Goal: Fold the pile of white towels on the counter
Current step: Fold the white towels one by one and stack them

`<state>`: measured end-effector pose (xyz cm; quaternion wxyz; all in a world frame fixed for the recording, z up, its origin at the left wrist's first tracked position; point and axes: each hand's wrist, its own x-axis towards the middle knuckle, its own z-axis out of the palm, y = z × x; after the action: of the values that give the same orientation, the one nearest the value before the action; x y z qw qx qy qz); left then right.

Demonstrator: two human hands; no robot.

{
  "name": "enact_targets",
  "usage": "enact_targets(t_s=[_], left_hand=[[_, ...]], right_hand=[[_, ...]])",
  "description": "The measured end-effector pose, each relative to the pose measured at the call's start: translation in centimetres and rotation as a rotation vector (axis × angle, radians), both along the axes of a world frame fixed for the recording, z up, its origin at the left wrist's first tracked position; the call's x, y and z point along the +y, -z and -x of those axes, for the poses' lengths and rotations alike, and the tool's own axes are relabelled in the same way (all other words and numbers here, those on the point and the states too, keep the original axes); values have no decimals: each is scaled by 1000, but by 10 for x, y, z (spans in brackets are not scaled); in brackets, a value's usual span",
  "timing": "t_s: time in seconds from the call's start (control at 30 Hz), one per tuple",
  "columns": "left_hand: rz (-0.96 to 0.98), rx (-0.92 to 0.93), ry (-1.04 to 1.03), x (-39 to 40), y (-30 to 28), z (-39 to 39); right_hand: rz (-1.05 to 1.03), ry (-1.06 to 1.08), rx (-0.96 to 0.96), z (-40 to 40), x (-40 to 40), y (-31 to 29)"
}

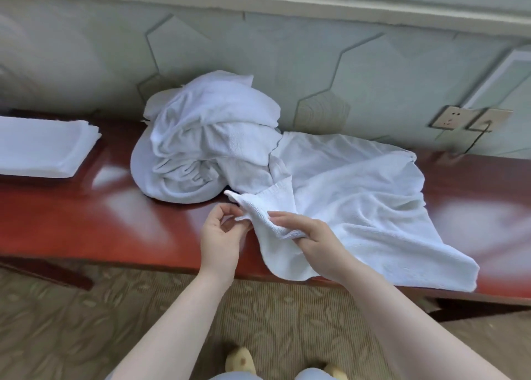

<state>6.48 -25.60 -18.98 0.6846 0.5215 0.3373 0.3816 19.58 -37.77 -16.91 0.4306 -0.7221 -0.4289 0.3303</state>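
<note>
Both forearms reach over the counter edge: left hand pinches a corner of the spread towel with curled fingers, and right hand grips the same towel's bunched edge just beside it. On the red-brown counter, a folded stack lies far left, the crumpled pile sits centre against the wall, and the spread towel extends right, touching the pile.
</note>
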Motion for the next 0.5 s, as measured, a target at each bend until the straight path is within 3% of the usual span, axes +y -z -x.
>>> enact_targets(t_s=[0.07, 0.17, 0.23, 0.37, 0.43, 0.5], left_hand=[[233, -171, 28, -5, -8, -6], [417, -253, 133, -15, -19, -13], [447, -234, 181, -21, -24, -16], [404, -183, 232, -25, -32, -19], [387, -182, 241, -24, -38, -19], [391, -184, 235, -20, -42, -18]], right_hand=[[2, 0, -10, -4, -8, -1], [14, -27, -84, -10, -17, -4], [-66, -40, -114, -7, -19, -9], [-202, 28, -483, 1, -14, -10], [-239, 151, -442, 2, -13, -9], [-244, 346, -262, -3, -14, -8]])
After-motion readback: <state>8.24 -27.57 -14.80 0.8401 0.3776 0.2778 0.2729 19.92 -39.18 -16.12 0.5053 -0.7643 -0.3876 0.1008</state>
